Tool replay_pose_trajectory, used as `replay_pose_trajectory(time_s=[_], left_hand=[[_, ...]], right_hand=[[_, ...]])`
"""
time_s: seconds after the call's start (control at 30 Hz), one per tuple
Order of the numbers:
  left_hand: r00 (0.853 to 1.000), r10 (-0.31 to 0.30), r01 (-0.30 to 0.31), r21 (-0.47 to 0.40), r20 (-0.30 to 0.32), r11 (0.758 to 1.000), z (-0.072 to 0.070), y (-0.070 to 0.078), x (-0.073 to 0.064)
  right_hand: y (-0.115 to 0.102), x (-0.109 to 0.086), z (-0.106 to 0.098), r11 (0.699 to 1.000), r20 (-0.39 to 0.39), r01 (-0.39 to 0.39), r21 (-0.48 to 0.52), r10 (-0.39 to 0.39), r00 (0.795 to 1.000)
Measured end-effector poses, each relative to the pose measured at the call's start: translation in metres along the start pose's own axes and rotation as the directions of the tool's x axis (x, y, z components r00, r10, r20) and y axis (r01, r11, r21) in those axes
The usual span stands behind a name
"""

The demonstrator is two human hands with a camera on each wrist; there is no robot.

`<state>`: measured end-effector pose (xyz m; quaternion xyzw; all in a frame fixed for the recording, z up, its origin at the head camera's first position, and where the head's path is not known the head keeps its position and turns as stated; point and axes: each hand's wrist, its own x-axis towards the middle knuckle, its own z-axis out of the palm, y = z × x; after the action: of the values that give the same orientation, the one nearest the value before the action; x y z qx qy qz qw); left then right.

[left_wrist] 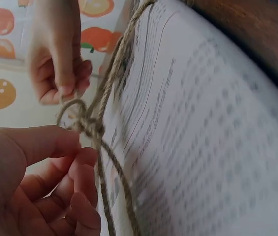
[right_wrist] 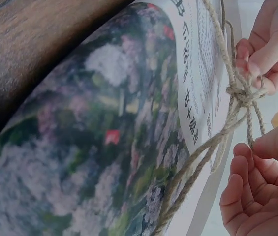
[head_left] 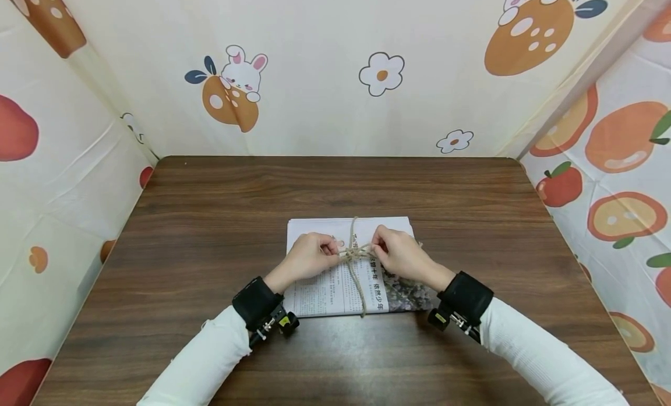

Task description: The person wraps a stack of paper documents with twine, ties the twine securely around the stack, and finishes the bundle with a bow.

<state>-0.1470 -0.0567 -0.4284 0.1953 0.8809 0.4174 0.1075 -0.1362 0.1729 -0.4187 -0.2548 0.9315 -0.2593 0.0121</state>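
Note:
A folded stack of newspapers (head_left: 325, 295) lies on the table, with twine (head_left: 357, 281) running round it and crossing at a knotted bow (right_wrist: 244, 96) on top. Left of the knot, my left hand (head_left: 311, 256) pinches part of the bow between thumb and index finger. On the other side, my right hand (head_left: 401, 253) pinches a loop of the twine in the same way. Both hands sit just above the paper, close to the knot. In the right wrist view, a colour photo of blossoms (right_wrist: 94, 132) covers the near part of the newspaper.
The brown wooden table (head_left: 220, 202) extends on all sides of the stack. Behind it hangs a cream cloth (head_left: 314, 103) with rabbit and flower prints. Fruit-printed cloth (head_left: 603, 184) borders the right side, and another printed sheet (head_left: 68, 208) the left.

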Motion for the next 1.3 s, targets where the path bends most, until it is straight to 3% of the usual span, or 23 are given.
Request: replay_pose_trajectory(time_s=[0.3,0.67,1.3], left_hand=[[0.998,-0.008,0.007,0.004,0.055,1.0,-0.016,-0.004,-0.01],[0.999,-0.03,0.03,-0.023,0.029,0.999,-0.024,-0.011,-0.013],[0.984,-0.147,0.159,-0.133,0.099,0.978,-0.027,-0.023,-0.018]], right_hand=[[0.004,0.001,-0.002,0.999,0.026,-0.024,0.021,0.023,0.999],[0.005,0.0,-0.007,0.994,0.074,-0.1,0.046,0.096,0.993],[0.003,0.0,-0.01,0.958,0.155,-0.256,0.127,0.236,0.959]])
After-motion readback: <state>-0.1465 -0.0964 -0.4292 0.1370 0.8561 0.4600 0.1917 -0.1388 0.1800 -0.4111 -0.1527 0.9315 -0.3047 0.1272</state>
